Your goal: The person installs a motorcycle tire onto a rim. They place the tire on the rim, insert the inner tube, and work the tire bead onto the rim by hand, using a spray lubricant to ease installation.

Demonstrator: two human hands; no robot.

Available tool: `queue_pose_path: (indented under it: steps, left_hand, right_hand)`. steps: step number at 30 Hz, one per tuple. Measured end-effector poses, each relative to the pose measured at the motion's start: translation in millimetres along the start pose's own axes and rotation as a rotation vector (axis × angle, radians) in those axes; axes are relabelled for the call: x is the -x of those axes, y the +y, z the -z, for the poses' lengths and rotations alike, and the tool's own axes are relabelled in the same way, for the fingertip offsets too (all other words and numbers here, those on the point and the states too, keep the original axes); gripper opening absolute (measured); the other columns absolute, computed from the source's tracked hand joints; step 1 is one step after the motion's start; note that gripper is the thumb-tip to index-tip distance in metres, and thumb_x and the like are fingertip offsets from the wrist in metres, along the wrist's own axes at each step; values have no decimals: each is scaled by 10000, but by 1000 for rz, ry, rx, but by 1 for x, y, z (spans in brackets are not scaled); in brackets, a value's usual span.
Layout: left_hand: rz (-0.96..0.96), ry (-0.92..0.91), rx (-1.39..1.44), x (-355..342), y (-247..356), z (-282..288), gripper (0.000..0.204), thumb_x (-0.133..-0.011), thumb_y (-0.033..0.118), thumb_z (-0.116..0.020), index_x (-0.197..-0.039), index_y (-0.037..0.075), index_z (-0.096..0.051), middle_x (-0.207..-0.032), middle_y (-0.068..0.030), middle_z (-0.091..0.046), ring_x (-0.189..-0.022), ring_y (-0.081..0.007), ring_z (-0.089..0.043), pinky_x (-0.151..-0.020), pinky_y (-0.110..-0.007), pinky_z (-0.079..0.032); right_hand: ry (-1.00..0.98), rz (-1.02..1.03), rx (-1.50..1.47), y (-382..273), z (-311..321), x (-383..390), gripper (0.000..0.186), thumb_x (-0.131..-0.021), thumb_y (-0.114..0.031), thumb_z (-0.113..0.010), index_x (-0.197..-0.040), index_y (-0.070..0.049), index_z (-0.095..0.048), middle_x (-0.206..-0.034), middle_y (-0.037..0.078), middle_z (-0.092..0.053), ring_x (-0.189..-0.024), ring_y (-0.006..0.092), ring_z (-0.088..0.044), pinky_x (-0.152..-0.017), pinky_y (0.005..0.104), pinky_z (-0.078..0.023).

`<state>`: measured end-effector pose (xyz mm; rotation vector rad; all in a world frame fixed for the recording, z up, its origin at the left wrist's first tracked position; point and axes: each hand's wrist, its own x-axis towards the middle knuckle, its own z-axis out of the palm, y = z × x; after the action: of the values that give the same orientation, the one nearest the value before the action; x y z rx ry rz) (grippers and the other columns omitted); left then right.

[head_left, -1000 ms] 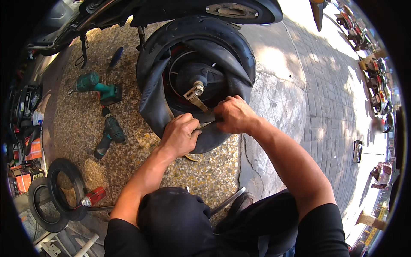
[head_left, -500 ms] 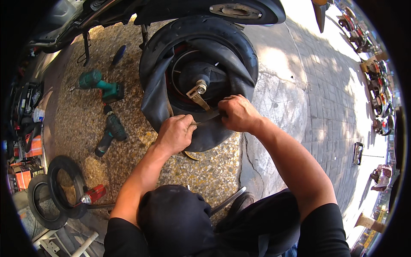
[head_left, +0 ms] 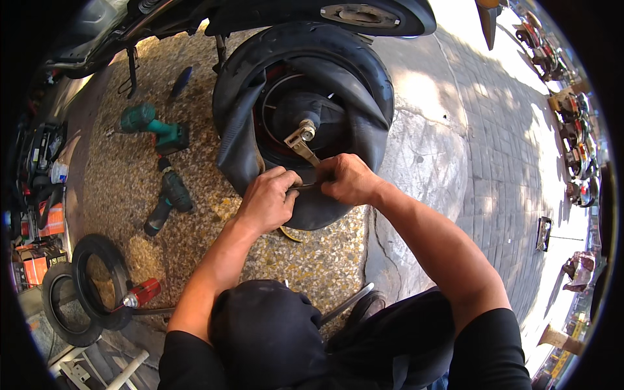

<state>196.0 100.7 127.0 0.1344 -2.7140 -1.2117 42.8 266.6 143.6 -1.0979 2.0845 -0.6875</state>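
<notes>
A black tyre (head_left: 305,40) with slack dark rubber (head_left: 237,144) folded inside it is on a wheel with a central hub (head_left: 299,110) and brass-coloured bracket (head_left: 300,144). My left hand (head_left: 265,200) is closed at the lower edge of the rubber. My right hand (head_left: 348,179) is closed beside it, below the bracket. A thin dark strip (head_left: 305,186) runs between my fingers; whether it is a tool or the rubber's edge, I cannot tell.
Two cordless power tools (head_left: 166,133) (head_left: 174,192), two loose tyres (head_left: 114,276) (head_left: 58,330) and a red canister (head_left: 144,292) lie left on speckled floor. A vehicle body (head_left: 377,16) overhangs the wheel. Several parked two-wheelers (head_left: 572,130) line the right side beyond grey paving (head_left: 494,182).
My right hand has moved left and slightly down, nearer my left hand. My left hand has moved up a little since half a second ago. Both stay closed at the rubber.
</notes>
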Motion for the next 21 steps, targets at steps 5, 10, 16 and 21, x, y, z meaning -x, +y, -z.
queue_pose_path:
  steps: [5, 10, 16, 21]
  left_hand:
    - [-20, -12, -88, 2, -1, -3, 149, -807, 32, -758, -946, 8, -710, -899, -166, -648, -868, -384, -650, -755, -465, -513]
    - [-18, 7, -10, 3, -3, -3, 146, -789, 37, -781, -896, -9, -692, -872, -162, -629, -856, -383, -637, -746, -463, -503]
    - [-48, 5, -69, 5, -3, -7, 136, -781, 29, -772, -877, 8, -677, -870, -150, -618, -887, -380, -629, -773, -471, -498]
    - [-54, 38, -100, 6, 1, 5, 157, -776, -10, -753, -909, 9, -672, -914, -152, -623, -925, -381, -626, -785, -469, -502]
  right_hand:
    - [-60, -37, 61, -8, -5, -7, 232, -758, -187, -668, -930, -64, -765, -910, 177, -745, -904, 336, -724, -834, 401, -562]
    - [-23, 13, -36, 0, -5, -5, 236, -774, -167, -652, -954, -80, -777, -917, 168, -752, -927, 343, -723, -856, 398, -561]
    - [-91, 47, 74, -12, -8, -10, 249, -766, -159, -643, -961, -75, -774, -897, 182, -741, -903, 331, -724, -843, 396, -559]
    - [-53, 37, 58, -2, -2, -7, 236, -758, -163, -653, -940, -64, -765, -883, 187, -734, -872, 350, -720, -812, 407, -562]
